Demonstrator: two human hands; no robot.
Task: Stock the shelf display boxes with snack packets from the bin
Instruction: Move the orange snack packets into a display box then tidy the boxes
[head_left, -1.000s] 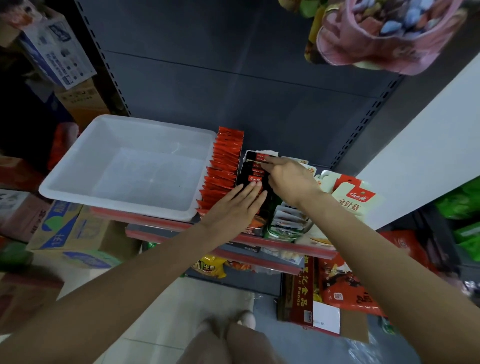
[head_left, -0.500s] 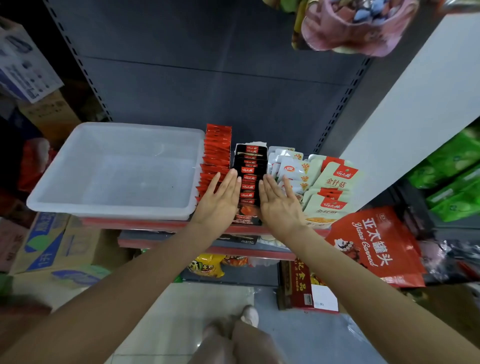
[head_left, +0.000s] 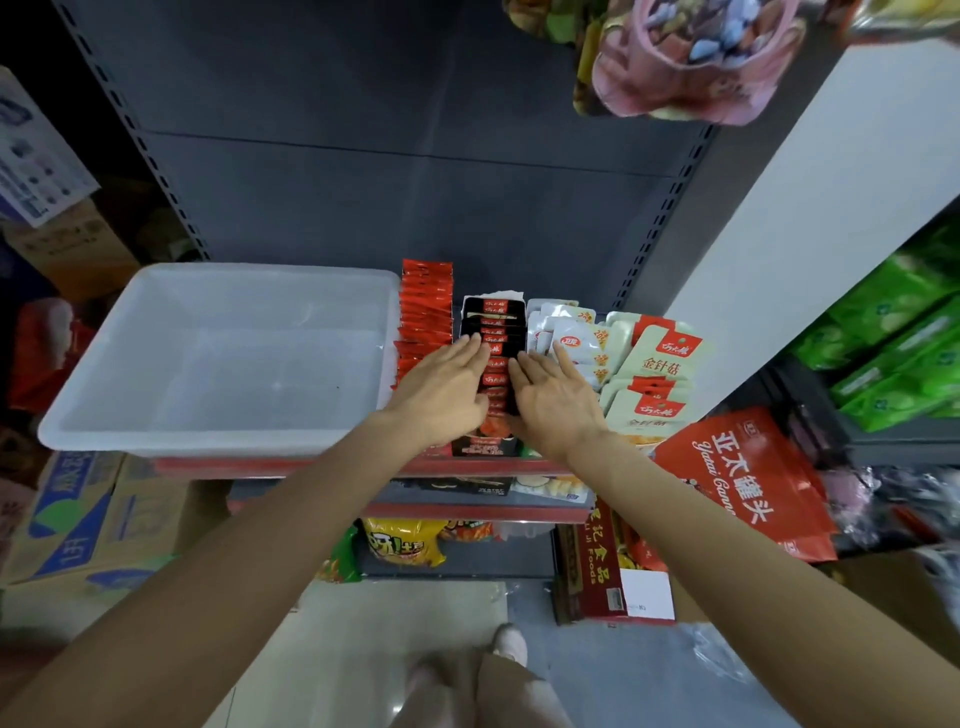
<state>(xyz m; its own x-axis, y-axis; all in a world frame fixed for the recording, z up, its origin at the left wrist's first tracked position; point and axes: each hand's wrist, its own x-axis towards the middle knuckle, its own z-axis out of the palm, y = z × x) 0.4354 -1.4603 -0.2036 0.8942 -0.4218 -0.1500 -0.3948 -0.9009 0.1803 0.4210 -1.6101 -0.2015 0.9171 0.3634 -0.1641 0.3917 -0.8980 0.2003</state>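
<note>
A row of black snack packets with red labels (head_left: 493, 332) fills a display box (head_left: 485, 447) on the shelf. My left hand (head_left: 444, 392) lies flat against the left side of that row, fingers straight. My right hand (head_left: 553, 397) lies flat against its right side, fingers straight too. Left of the black row stands a row of red packets (head_left: 425, 306). White packets (head_left: 566, 338) and cream packets with red labels (head_left: 654, 374) fill the boxes to the right. The white plastic bin (head_left: 93, 431) sits at the left of the shelf with nothing visible inside.
A grey perforated back panel (head_left: 415, 208) rises behind the shelf. A red bag (head_left: 748, 483) leans at the right. Cardboard cartons (head_left: 78, 514) stack on the floor at the left. Green packs (head_left: 893, 332) fill a shelf at far right. A pink bag (head_left: 691, 57) hangs overhead.
One second ago my right hand reached to the far end of the black row. Both hands now lie flat on either side of the row and have slid slightly forward along it.
</note>
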